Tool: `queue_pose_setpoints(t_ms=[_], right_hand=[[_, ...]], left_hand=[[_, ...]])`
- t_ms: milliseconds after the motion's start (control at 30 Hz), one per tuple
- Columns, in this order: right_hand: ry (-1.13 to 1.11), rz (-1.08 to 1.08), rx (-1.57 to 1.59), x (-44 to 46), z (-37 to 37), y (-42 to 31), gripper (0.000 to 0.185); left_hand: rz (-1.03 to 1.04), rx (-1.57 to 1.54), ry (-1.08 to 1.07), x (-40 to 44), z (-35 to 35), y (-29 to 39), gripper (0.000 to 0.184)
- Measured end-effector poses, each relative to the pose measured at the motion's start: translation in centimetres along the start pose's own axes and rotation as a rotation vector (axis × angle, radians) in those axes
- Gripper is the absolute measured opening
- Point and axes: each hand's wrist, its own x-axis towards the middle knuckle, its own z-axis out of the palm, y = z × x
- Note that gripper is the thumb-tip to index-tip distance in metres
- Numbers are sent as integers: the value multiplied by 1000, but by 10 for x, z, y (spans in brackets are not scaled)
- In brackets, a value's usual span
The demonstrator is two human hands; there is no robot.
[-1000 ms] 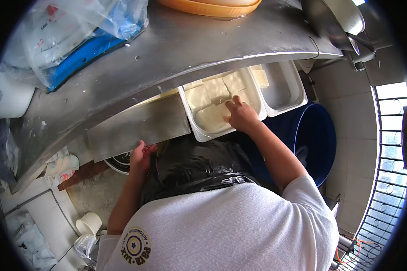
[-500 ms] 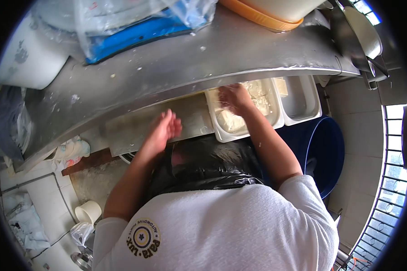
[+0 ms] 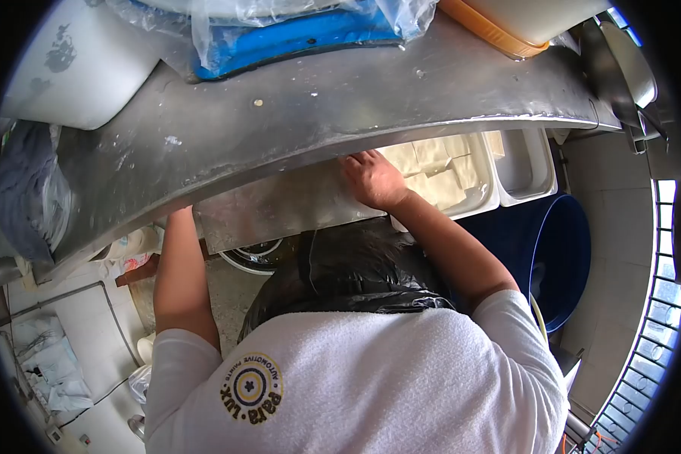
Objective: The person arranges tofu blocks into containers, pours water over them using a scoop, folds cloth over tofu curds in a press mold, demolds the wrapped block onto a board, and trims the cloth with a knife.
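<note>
My right hand [image 3: 374,180] is at the left side of a white plastic tub [image 3: 492,175], its fingers bent. Whether it grips the tub's rim or something else is hidden by the hand itself. Pale cream rectangular blocks [image 3: 440,189] lie close together in the tub. My left forearm [image 3: 183,265] reaches up to the underside of the counter edge at the left. The counter covers nearly all of that hand, so its fingers do not show. Between the two arms lies a flat metal surface [image 3: 280,204].
A steel counter [image 3: 371,87] overhangs the tub. On it stand a blue object [image 3: 303,41] in clear plastic and a container with an orange rim [image 3: 499,30]. A second white tub [image 3: 526,170] adjoins the first. Below it stands a dark blue barrel [image 3: 564,257].
My right hand has moved left, from inside the tub to its left side, uncovering the blocks. My left hand has gone left and under the counter edge. The view has shifted slightly.
</note>
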Motion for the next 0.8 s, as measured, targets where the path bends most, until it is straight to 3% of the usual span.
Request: queue_pose_setpoints(t_ms=[367,800], right_hand=[[-97,60,-78,4,-9,-13,37],[21,-33,-116,2,4,-5,36]], left_hand=[[-144,-204,63,23,-31,-43,44],[-184,-348,77,20,-37,-63,43]])
